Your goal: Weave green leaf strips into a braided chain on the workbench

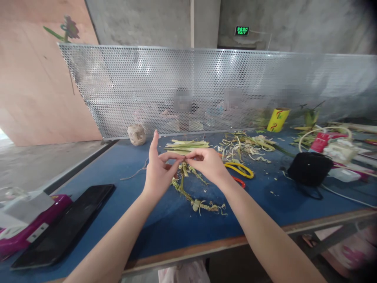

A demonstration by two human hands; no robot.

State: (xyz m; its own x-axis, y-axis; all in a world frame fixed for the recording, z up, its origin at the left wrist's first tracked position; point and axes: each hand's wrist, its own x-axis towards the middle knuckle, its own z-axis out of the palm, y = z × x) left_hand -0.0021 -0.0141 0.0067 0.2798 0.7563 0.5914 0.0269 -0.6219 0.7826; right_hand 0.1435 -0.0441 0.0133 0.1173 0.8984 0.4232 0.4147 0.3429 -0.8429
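Observation:
My left hand and my right hand meet fingertip to fingertip above the blue table. Thumb and fingers are pinched on each, while one left finger points up. Between them they grip the upper end of a knotted strand of green plant strips. It hangs down and curves right, ending in frayed pale curls; its gripped end is mostly hidden by my fingers. Just behind lies a bundle of flat, pale green strips. Scissors with yellow-and-orange handles lie beside my right hand, partly covered by it.
A perforated metal screen borders the table's back. Shredded strips lie behind right, near a yellow tube. A black pouch-like object sits at right. A dark tablet-like slab lies left; a whitish lump stands at back left.

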